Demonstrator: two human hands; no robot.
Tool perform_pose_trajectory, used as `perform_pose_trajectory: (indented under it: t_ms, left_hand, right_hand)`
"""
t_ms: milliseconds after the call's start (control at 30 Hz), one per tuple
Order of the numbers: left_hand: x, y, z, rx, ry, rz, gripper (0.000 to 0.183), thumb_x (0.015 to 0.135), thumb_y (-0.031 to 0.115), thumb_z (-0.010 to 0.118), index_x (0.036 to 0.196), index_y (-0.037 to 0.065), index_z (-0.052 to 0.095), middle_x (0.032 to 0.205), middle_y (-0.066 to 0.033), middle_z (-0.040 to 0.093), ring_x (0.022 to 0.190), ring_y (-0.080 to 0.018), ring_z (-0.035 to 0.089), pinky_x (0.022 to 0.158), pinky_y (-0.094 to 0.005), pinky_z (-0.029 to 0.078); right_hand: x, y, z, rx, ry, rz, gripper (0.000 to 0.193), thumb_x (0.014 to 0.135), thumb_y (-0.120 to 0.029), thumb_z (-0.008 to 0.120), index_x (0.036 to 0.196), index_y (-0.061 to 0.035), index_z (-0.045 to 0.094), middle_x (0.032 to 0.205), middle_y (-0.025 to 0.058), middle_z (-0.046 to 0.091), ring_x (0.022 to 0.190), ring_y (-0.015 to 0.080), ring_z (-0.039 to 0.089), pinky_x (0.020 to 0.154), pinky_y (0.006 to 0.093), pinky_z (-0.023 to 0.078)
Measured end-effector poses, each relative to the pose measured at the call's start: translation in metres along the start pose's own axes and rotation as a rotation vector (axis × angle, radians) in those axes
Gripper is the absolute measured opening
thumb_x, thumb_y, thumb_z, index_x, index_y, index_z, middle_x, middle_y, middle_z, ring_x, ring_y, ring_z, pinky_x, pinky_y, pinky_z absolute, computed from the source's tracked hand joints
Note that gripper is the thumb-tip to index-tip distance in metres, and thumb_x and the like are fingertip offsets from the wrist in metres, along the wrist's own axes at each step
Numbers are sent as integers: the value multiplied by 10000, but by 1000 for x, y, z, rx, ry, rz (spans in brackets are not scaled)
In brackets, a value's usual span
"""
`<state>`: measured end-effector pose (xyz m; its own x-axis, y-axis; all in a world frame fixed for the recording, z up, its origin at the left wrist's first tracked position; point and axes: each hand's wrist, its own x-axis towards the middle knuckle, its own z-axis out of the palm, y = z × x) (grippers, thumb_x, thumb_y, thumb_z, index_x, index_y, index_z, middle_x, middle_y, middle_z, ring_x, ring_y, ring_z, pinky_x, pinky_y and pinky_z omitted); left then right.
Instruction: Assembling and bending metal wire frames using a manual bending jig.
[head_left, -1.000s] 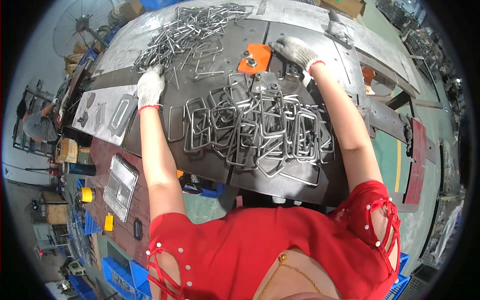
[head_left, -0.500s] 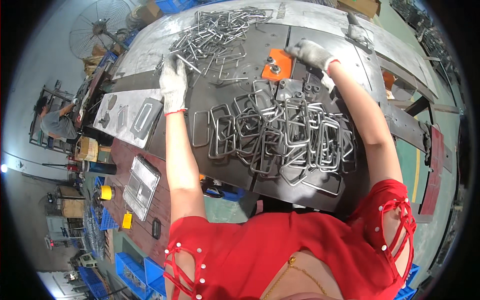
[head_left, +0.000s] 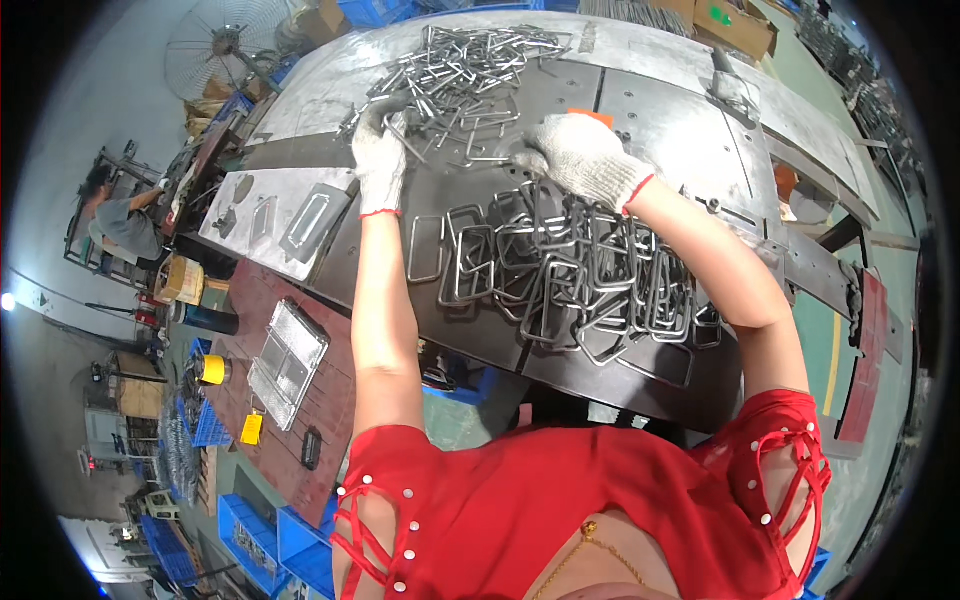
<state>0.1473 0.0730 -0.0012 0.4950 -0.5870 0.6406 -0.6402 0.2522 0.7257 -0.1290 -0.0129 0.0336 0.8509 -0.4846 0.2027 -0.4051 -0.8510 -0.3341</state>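
Leftward from beside the orange block (head_left: 592,117) has come the right hand (head_left: 580,158), curled; whether it grips anything I cannot tell. The left hand (head_left: 381,158) pinches a bent rod (head_left: 408,141) at the near edge of the rod heap (head_left: 460,72). Rectangular wire frames (head_left: 593,268) lie piled on the table (head_left: 455,340), nearer the body. Lower left, a blue crate (head_left: 238,510) holds grey metal pieces (head_left: 252,548).

From close above, a head-worn fisheye looks down on the worktable (head_left: 680,130).

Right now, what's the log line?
white-gloved left hand: at silvery bent metal rods | white-gloved right hand: partly hiding flat orange plate | grey rectangular metal frames: piled nearby
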Motion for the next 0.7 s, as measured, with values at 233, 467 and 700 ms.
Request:
perform_pose_trajectory:
  t_ms: [233, 467, 700]
  left_hand:
    - [-8, 17, 16, -661, -198, -294, 177, 919, 14, 677, 1088, 21, 625, 1108, -159, 711, 709, -129, 673, 491, -184, 462]
    - [-2, -10, 18, -826, -117, -361, 397, 898, 75, 724, 1273, 36, 599, 1002, -73, 707, 660, -120, 655, 532, -209, 510]
    - [-7, -12, 12, -731, -231, -350, 342, 951, 148, 682, 1252, 8, 599, 1077, -125, 723, 617, -54, 563, 522, -189, 458]
  right_hand:
    - [92, 11, 14, 296, 235, -165, 444, 959, -372, 543, 1209, -19, 641, 986, 225, 695, 961, 374, 661, 840, 436, 517]
    - [80, 13, -12, 713, 168, 65, 389, 927, -337, 632, 1142, -23, 712, 970, 98, 735, 862, 188, 659, 802, 342, 528]
    - [14, 89, -97, 36, 238, 39, 294, 958, -246, 620, 1144, -30, 695, 963, 103, 720, 868, 182, 680, 831, 332, 541]
